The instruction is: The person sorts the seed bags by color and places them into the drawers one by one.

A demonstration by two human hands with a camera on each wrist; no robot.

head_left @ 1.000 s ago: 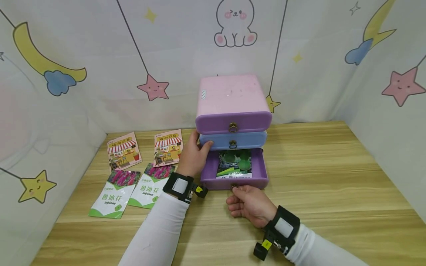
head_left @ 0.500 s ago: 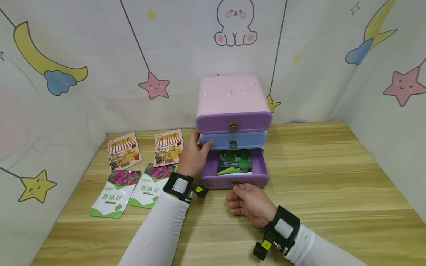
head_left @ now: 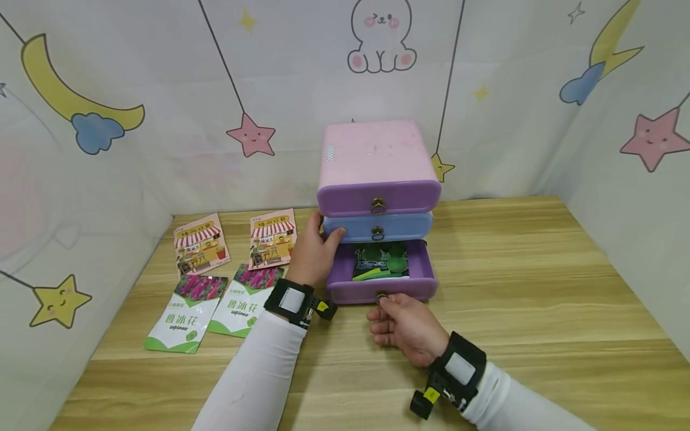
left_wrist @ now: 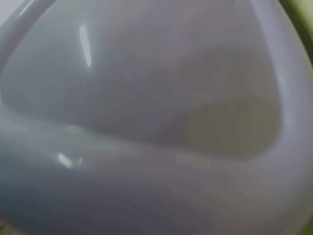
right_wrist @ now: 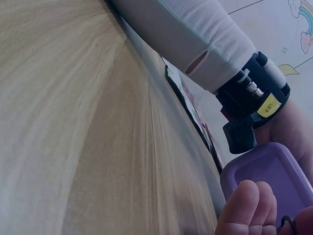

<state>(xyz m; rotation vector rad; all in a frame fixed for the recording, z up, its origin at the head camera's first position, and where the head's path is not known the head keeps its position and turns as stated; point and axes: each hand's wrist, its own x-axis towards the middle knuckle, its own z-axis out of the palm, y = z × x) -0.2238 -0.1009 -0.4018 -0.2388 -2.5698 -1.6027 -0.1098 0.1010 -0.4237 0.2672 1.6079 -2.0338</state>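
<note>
A wood-grained bench [head_left: 539,287] stands before a pale backdrop [head_left: 302,66] printed with stars, moons and an animal figure, the last cut off at the upper border of the head view. At the far middle of the bench is a pink-topped drawer unit [head_left: 372,149]. Its upper purple front and blue drawer [head_left: 399,228] are closed; the lowest purple drawer [head_left: 345,293] projects partway towards the near side. Inside lies a green packet [head_left: 380,258], its far end passing out of sight beneath the blue drawer and its near end hidden by the drawer front.

The right hand [head_left: 408,329] closes its grip on the ring pull [head_left: 382,297], thumb and forefinger pinching it and largely covering it; the remaining fingers are loosely bent. In the right wrist view this contact is cropped at the lower border. The left hand [head_left: 314,256] sets its thumb on the blue drawer's left end; its other fingers are mostly concealed, so how far that grip is closed cannot be told. The left wrist view shows only a blurred glossy surface [left_wrist: 146,98].

To the left lie two pink packets [head_left: 202,244] and two white-and-green packets [head_left: 175,314], the right-hand white one partly covered by the left forearm.
</note>
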